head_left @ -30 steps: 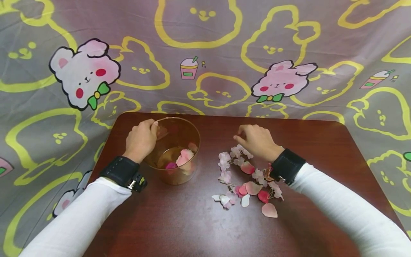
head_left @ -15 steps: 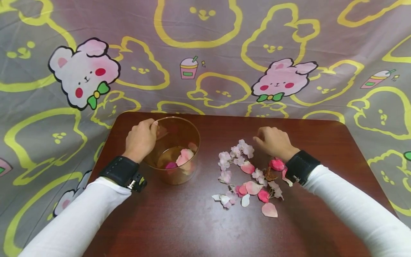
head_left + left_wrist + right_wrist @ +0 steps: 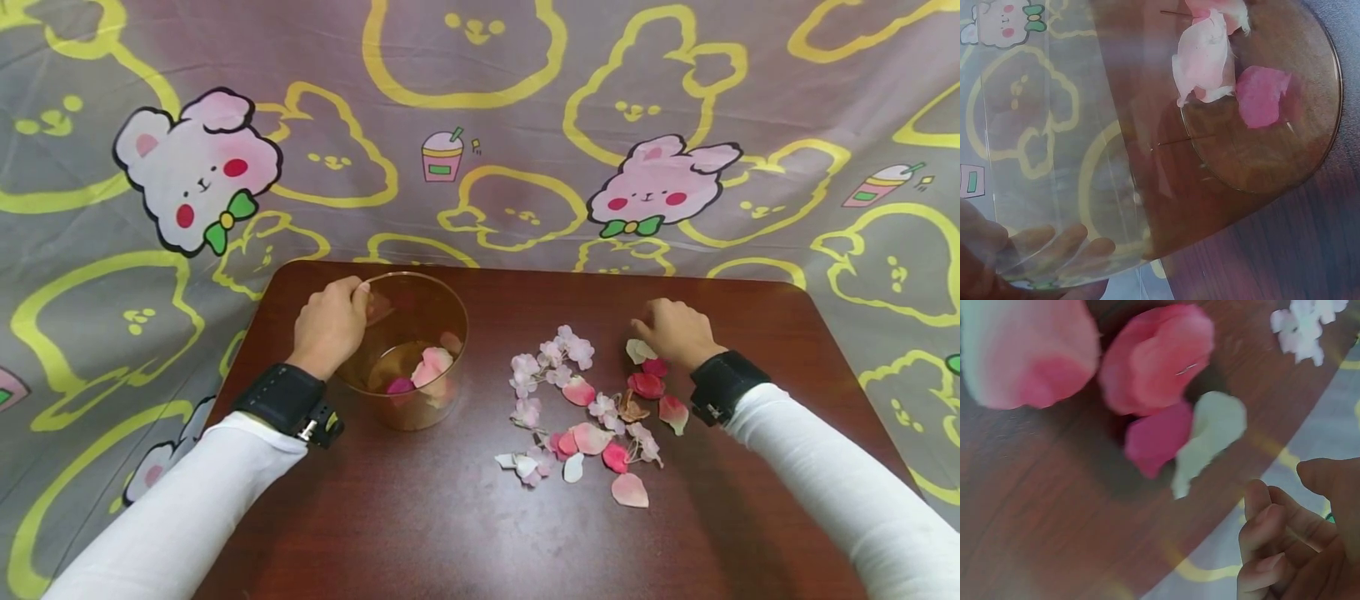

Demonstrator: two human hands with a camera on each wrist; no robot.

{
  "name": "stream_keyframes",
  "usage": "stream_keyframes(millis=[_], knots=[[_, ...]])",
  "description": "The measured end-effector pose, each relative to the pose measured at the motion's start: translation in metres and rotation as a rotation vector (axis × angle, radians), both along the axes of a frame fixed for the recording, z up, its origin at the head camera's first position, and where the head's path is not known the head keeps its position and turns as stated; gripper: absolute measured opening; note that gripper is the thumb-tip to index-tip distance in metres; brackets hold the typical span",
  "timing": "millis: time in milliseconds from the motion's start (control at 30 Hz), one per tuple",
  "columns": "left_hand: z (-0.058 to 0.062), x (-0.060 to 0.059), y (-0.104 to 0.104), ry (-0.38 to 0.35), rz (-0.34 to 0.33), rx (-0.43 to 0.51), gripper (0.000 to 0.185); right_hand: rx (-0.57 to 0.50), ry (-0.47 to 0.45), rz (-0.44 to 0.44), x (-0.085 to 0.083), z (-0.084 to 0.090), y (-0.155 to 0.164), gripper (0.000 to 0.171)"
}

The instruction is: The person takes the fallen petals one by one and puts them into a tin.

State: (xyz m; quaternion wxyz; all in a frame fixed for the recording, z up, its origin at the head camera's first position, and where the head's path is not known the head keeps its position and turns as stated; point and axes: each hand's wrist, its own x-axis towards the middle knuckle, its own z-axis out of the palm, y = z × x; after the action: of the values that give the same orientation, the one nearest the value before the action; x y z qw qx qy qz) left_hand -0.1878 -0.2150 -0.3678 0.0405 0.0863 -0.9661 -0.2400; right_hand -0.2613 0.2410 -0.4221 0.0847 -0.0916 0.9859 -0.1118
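Even, soft indoor light; wrist views less clear.

We see the head view sharp, with faint shadows under the arms on the surface (image 3: 450, 533); the petals (image 3: 1154, 375) blur at 12 o'clock, and the cup (image 3: 1147, 206) wall smears what lies behind it.

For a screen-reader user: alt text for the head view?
A person's left hand grips a clear cup holding petals, while the right hand rests beside a whitish petal among scattered petals on a dark wooden table.

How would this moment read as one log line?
left hand: grips clear plastic cup | right hand: fingers curled beside pale cream petal | dark wooden table
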Motion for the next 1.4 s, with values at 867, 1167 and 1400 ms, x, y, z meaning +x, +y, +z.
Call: stream_keyframes(millis=[867, 1167, 1400], knots=[[0.0, 0.001, 0.0, 0.007, -0.003, 0.015, 0.035, 0.042, -0.087, -0.064, -0.002, -0.036, 0.027, 0.021], [0.0, 0.0, 0.0, 0.005, -0.001, 0.014, 0.036, 0.021, -0.018, -0.036, 0.0, -0.033, 0.026, 0.009], [-0.001, 0.0, 0.0, -0.002, 0.001, 0.008, 0.037, 0.003, -0.014, -0.031, 0.001, -0.03, 0.024, 0.009]])
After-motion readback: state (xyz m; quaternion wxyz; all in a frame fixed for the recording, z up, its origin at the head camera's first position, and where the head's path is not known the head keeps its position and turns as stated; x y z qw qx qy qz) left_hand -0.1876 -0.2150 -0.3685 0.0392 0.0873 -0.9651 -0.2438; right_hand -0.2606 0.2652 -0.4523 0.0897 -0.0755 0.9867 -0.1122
